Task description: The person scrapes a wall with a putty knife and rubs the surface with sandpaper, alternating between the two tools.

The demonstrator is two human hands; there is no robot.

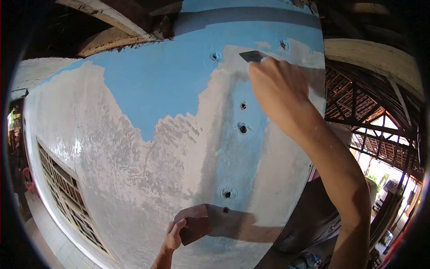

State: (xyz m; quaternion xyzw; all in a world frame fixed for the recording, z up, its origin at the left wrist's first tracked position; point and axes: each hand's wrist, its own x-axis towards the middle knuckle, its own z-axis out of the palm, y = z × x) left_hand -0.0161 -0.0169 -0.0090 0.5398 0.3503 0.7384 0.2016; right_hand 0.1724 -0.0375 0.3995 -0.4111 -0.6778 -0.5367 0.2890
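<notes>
My right hand (277,83) is closed around a putty knife (252,56), its dark blade near the upper right of the wall. The handle is hidden in my fist. Lower down, my left hand (173,235) grips a flat reddish-brown plate (195,225) by its edge, thumb on its face. Both hands are in front of a blue wall (152,80) partly covered by a greyish-white coat (156,179). Several holes pit a blue vertical strip, among them one hole (243,128) at mid height and another (228,193) below.
A latticed window (67,188) is set in the wall at the left. Wooden beams (112,18) run overhead. Past the wall's right edge are a dark covered object (304,219) and an open roof frame (371,112). A red chair (27,178) stands far left.
</notes>
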